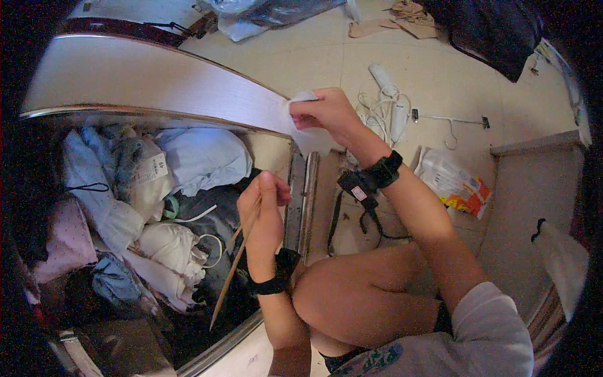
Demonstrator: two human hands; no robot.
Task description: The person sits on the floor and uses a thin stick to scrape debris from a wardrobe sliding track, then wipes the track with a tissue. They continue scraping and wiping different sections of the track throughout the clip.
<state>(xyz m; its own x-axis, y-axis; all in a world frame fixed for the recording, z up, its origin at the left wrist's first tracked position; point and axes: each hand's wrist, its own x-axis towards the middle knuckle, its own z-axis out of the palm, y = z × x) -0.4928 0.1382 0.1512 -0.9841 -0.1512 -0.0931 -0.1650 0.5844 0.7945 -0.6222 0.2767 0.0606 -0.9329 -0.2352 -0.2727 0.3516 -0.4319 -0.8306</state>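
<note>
My right hand pinches a thin white sheet, tissue or cloth, at the end of a pale panel along the drawer's far side. The sheet touches the panel's edge. Lower and to the left, my left hand is closed on a thin brown strip, whose material I cannot tell. One end of it hangs over the open drawer. Inside lie a light blue folded garment, a clear bag with a printed tag, a white cloth bundle and a pink cloth.
White power strips with tangled cable lie on the tiled floor beyond my right forearm. Nearby are a clip hanger and a printed plastic bag. A grey cabinet side stands at right. Dark fabric hangs at top right.
</note>
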